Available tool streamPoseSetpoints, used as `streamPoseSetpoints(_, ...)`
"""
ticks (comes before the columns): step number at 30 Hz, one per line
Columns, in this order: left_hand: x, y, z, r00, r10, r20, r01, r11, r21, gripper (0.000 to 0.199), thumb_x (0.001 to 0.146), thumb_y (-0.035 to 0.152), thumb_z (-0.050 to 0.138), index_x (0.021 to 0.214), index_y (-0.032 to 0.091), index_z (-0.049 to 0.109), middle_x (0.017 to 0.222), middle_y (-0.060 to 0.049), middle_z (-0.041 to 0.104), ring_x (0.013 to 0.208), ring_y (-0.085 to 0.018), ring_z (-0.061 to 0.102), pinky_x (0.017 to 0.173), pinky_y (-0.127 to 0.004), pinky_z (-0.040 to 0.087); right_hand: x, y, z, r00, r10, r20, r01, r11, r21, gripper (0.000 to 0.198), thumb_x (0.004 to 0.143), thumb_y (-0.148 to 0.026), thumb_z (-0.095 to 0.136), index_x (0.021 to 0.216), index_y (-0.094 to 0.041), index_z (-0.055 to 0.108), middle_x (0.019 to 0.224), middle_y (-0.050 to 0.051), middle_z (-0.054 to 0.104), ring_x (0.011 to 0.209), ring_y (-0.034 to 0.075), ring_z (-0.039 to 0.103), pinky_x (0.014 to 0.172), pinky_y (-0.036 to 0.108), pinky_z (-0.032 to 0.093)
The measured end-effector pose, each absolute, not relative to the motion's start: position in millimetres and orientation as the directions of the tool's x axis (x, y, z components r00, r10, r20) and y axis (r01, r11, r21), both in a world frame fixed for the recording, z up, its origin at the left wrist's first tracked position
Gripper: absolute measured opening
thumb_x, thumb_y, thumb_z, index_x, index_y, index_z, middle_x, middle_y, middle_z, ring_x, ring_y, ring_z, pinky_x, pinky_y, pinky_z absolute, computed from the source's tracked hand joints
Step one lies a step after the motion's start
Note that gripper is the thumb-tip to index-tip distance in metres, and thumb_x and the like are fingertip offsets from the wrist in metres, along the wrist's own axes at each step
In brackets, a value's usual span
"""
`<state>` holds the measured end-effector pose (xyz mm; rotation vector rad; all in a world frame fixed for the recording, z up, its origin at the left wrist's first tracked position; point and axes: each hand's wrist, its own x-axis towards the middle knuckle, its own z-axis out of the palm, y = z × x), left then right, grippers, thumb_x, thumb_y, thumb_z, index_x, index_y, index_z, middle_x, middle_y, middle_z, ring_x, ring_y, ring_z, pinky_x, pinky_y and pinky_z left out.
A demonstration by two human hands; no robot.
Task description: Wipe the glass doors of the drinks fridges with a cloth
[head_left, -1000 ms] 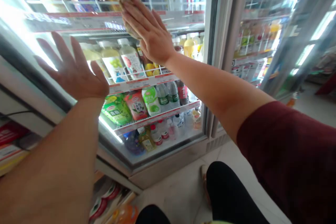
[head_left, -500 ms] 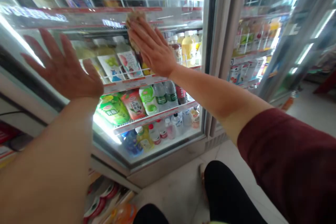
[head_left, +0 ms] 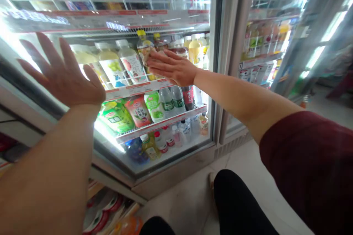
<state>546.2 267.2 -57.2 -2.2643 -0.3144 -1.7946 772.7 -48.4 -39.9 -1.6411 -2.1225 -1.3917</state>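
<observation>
Because the right hand [head_left: 173,68] holds a pale cloth [head_left: 149,53] under straightened fingers rather than bunched in a fist, the cloth could slide out and drop if the pressure eased. It sits toward the fingertips, apparently against the glass door [head_left: 96,36], in front of the yellow-capped bottles [head_left: 141,33]; how much of it lies hidden under the palm, I cannot tell. Grasping nothing, the left hand [head_left: 63,77] is spread wide near the door's left side; whether it touches the glass is unclear, but a bare palm there could leave smears. The knees come close to the low goods, so a careless step might knock the orange bottle [head_left: 128,224] at the lower left. As for the surface, the glass looks smooth and carries streaks of reflected light, which could make any marks hard to spot. Behind it, shelves of drinks [head_left: 113,117] are brightly lit. To the right stands another cooler [head_left: 264,44], and below is a pale tiled floor [head_left: 182,194], smooth enough, I would judge, to be slippery if wet.
</observation>
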Motion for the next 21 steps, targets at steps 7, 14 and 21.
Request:
streamPoseSetpoints(7,543.4,273.8,-53.3,0.266,0.085,0.96,0.318,-0.948,-0.005,0.103,0.092,0.093,0.019,0.177,0.035,0.012,0.18,0.02,-0.008,0.17,-0.034,-0.014,0.132,-0.057,-0.025,805.6,-50.8,-48.3,-0.205,0.42,0.884,0.907,-0.257,0.333,0.062,0.111,-0.035,0.02,0.165,-0.022,0.048,0.177,0.002,0.039,0.169,0.027,0.013,0.138,0.057,0.011)
streamPoseSetpoints(14,543.3,264.8,-56.3,0.249,0.074,0.966,0.312,-0.95,-0.008,0.095,0.096,0.084,0.027,0.177,0.038,0.011,0.176,0.03,-0.015,0.17,-0.03,-0.016,0.131,-0.043,-0.031,811.1,-74.0,-59.4,-0.355,0.724,0.591,0.86,0.004,0.511,0.068,0.106,-0.031,0.014,0.153,-0.016,0.061,0.171,-0.002,0.05,0.17,0.019,0.007,0.138,0.047,0.012)
streamPoseSetpoints(21,546.0,271.9,-52.1,0.25,0.12,0.961,0.339,-0.94,0.029,0.11,0.089,0.096,0.016,0.177,0.03,0.02,0.18,0.021,-0.006,0.17,-0.03,-0.015,0.133,-0.05,-0.027,826.8,-91.3,-109.0,0.111,0.403,0.908,0.891,-0.446,0.089,0.064,0.108,-0.031,0.03,0.171,-0.016,0.036,0.181,0.007,0.033,0.173,0.024,0.003,0.14,0.06,0.012)
